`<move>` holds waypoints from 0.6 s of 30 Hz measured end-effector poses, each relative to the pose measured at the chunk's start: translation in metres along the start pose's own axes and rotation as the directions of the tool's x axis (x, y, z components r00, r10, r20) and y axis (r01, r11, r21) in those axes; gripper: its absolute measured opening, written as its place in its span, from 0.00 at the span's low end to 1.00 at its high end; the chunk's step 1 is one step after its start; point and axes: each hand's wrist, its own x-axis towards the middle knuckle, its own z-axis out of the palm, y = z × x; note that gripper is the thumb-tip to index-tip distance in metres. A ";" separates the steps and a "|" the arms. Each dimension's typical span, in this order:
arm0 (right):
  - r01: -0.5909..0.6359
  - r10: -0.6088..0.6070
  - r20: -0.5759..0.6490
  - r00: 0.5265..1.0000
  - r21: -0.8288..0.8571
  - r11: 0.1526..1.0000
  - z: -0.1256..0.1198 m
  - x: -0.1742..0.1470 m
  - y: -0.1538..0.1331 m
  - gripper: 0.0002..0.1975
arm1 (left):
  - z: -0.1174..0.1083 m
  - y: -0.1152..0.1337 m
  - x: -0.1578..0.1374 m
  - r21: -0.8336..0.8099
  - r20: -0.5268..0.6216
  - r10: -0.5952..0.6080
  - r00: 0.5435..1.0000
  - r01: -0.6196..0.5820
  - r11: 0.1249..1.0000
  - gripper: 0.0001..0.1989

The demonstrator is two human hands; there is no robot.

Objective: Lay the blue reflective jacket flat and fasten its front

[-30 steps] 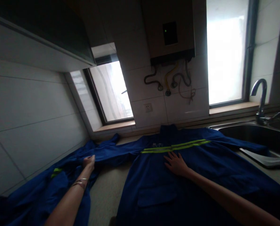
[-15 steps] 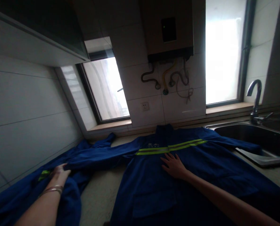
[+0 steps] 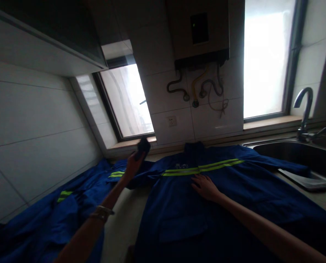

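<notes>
A dark blue work jacket (image 3: 179,215) with yellow-green reflective stripes lies spread flat on a kitchen counter (image 3: 121,226). My right hand (image 3: 205,187) rests flat on its chest, fingers apart, just below the stripe. My left hand (image 3: 134,163) is raised above the counter and grips the cuff end of the jacket's left sleeve (image 3: 142,148), lifted near the window sill. The rest of that sleeve folds back under it. A second blue garment (image 3: 56,215) with reflective bands lies bunched at the left by the tiled wall.
A steel sink (image 3: 302,160) with a curved faucet (image 3: 304,113) sits at the right; the jacket's other sleeve reaches its rim. Tiled walls close the left and back. A wall heater (image 3: 198,33) with hoses hangs above, and a socket (image 3: 170,120) sits beneath it between two windows.
My left hand left the bunched fabric at the far left, took the sleeve cuff and lifted it up and right toward the jacket's body. My right hand stayed pressed on the chest.
</notes>
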 end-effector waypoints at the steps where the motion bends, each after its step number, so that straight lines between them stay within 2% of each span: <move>1: 0.000 0.004 -0.041 0.999 0.105 0.994 0.000 0.002 0.003 0.27 | 0.016 0.013 -0.016 0.005 0.092 0.101 0.991 -0.102 0.995 0.18; 2: -0.004 0.022 -0.079 0.997 0.225 0.974 0.000 0.004 0.007 0.28 | 0.031 0.026 -0.035 0.053 0.275 0.313 0.909 -0.339 0.939 0.26; 3: -0.013 0.054 -0.110 0.992 0.346 0.938 0.001 0.006 0.012 0.29 | 0.044 0.037 -0.055 0.055 0.454 0.469 0.758 -0.548 0.834 0.32; 4: -0.031 0.100 -0.130 0.986 0.450 0.892 0.002 0.009 0.017 0.30 | 0.055 0.048 -0.076 0.047 0.555 0.537 0.635 -0.669 0.742 0.35; 5: -0.054 0.150 -0.140 0.979 0.531 0.845 0.004 0.012 0.021 0.31 | 0.063 0.056 -0.095 0.028 0.615 0.578 0.537 -0.748 0.664 0.36; 6: -0.076 0.195 -0.143 0.970 0.586 0.806 0.005 0.014 0.025 0.32 | 0.070 0.064 -0.111 0.000 0.651 0.603 0.460 -0.795 0.606 0.37; 7: -0.092 0.226 -0.142 0.964 0.618 0.781 0.007 0.016 0.029 0.33 | 0.073 0.069 -0.125 -0.030 0.672 0.617 0.409 -0.817 0.576 0.38; 9: -0.090 0.221 -0.135 0.966 0.625 0.776 0.010 0.018 0.032 0.32 | 0.075 0.076 -0.140 -0.103 0.684 0.644 0.342 -0.830 0.549 0.39; 11: -0.047 0.150 -0.133 0.980 0.574 0.818 0.011 0.019 0.031 0.27 | 0.073 0.079 -0.143 -0.170 0.671 0.677 0.303 -0.826 0.538 0.38; 14: 0.012 0.056 -0.143 0.988 0.434 0.901 0.010 0.016 0.027 0.21 | 0.068 0.080 -0.143 -0.252 0.634 0.730 0.256 -0.823 0.508 0.31; 16: 0.041 0.008 -0.143 0.990 0.335 0.941 0.009 0.012 0.024 0.19 | 0.070 0.078 -0.147 -0.266 0.610 0.747 0.264 -0.820 0.507 0.26; 18: 0.100 -0.072 -0.127 0.989 0.235 0.967 0.008 0.009 0.022 0.18 | 0.076 0.076 -0.157 -0.250 0.580 0.756 0.304 -0.817 0.520 0.23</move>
